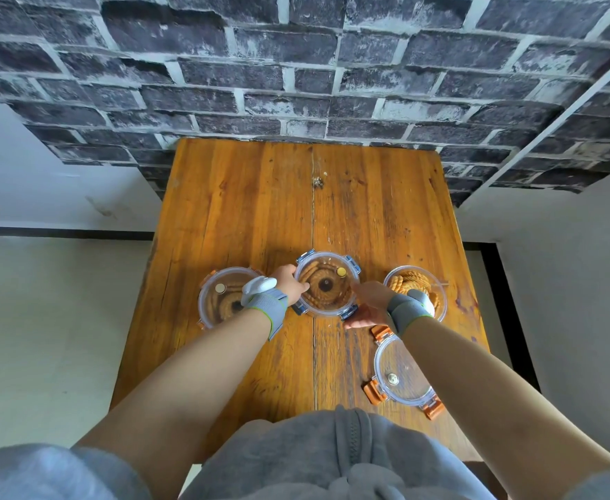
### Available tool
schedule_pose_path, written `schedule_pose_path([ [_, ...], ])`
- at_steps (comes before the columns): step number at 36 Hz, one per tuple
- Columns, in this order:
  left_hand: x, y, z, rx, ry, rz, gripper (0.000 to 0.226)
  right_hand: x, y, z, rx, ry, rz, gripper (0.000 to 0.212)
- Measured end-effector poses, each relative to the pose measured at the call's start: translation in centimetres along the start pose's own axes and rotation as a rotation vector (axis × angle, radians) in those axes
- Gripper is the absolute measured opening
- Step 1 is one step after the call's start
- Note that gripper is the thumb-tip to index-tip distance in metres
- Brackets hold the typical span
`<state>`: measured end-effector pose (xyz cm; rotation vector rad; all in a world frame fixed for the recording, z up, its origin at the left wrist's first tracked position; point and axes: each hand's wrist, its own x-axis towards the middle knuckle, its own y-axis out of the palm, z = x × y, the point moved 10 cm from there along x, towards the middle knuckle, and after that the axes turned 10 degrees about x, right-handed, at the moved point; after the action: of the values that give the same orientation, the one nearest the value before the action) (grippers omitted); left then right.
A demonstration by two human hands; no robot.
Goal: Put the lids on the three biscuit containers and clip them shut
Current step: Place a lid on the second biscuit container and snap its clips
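Far table half clear; near right blocked by loose lid.

Your only view: head camera, worn high, looking forward and steeply down over your chest. Wide lens bends wall bricks and floor lines at frame edges. Table fills centre; far edge meets wall, near edge hidden under your grey top. Left and right edges both in frame, floor visible beyond each. Both forearms enter from bottom corners, close to lens. No second view, so no shared area.
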<state>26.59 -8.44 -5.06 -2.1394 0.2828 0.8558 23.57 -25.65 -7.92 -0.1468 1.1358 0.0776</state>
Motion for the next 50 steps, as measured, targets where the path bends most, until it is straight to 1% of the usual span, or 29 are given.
schedule_pose_path([
  [1,0.0,0.0,0.2,-0.005,-0.008,-0.003,0.036,0.0,0.1,-0.1,0.018,0.000,-0.008,0.053],
  [3,-0.1,0.0,0.2,-0.020,-0.020,-0.005,0.042,-0.2,0.0,-0.2,0.031,0.005,-0.024,0.052],
  [6,-0.1,0.1,0.2,-0.029,-0.023,-0.004,0.040,-0.2,-0.3,-0.4,0.062,0.019,-0.045,0.049],
  [9,-0.2,0.0,0.2,-0.039,-0.025,-0.005,0.040,0.0,-0.2,-0.7,0.117,0.023,-0.070,0.042],
  [13,-0.2,0.0,0.2,-0.035,-0.029,-0.005,0.042,0.6,-0.1,0.3,0.055,-0.115,-0.104,0.041],
  [17,-0.2,0.0,0.2,-0.038,-0.022,-0.006,0.040,0.5,0.0,-0.3,0.122,-0.112,-0.121,0.024],
  [19,-0.3,0.0,0.1,-0.030,-0.020,-0.006,0.041,0.5,-0.1,-0.4,0.134,-0.108,-0.136,0.020],
  [25,-0.1,-0.1,0.0,-0.015,-0.018,-0.003,0.044,0.2,-0.4,-0.4,0.117,-0.117,-0.157,0.024],
  [29,-0.1,0.1,0.0,-0.014,-0.019,-0.001,0.045,-0.1,-0.5,-1.0,0.141,-0.082,-0.162,0.029],
  [31,0.0,0.1,-0.1,-0.017,-0.020,-0.009,0.047,-0.1,-0.7,-0.8,0.111,-0.133,-0.179,0.035],
  [33,-0.1,0.0,0.1,-0.020,-0.025,-0.011,0.048,-0.6,-0.8,-0.5,0.081,-0.188,-0.201,0.037],
  [36,0.1,0.2,0.1,-0.009,-0.028,-0.001,0.048,-0.7,-0.7,-0.6,0.062,-0.132,-0.164,0.034],
  [38,0.0,-0.1,0.1,-0.004,-0.028,-0.011,0.046,-0.9,-0.7,0.2,-0.038,-0.124,-0.165,0.029],
  [40,0.0,0.1,0.2,-0.014,-0.031,-0.010,0.045,-0.7,-1.0,1.4,-0.148,-0.176,-0.192,0.019],
  [41,0.0,0.1,0.2,-0.018,-0.035,-0.013,0.046,-0.6,-1.0,2.1,-0.186,-0.197,-0.190,0.020],
  [42,0.0,0.1,0.2,-0.026,-0.039,-0.013,0.047,-0.2,-0.9,2.8,-0.219,-0.228,-0.185,0.028],
  [44,0.1,0.2,0.4,-0.044,-0.052,-0.008,0.052,-0.1,-0.5,3.2,-0.186,-0.216,-0.155,0.051],
  [46,0.2,0.3,0.6,-0.053,-0.057,-0.007,0.057,-0.2,-0.3,3.2,-0.139,-0.190,-0.126,0.064],
  [48,0.2,0.3,0.6,-0.055,-0.057,-0.002,0.060,0.0,-0.3,2.8,-0.121,-0.184,-0.093,0.067],
  [50,0.4,0.4,0.7,-0.052,-0.062,0.011,0.062,0.6,-0.4,2.6,-0.079,-0.176,-0.066,0.064],
])
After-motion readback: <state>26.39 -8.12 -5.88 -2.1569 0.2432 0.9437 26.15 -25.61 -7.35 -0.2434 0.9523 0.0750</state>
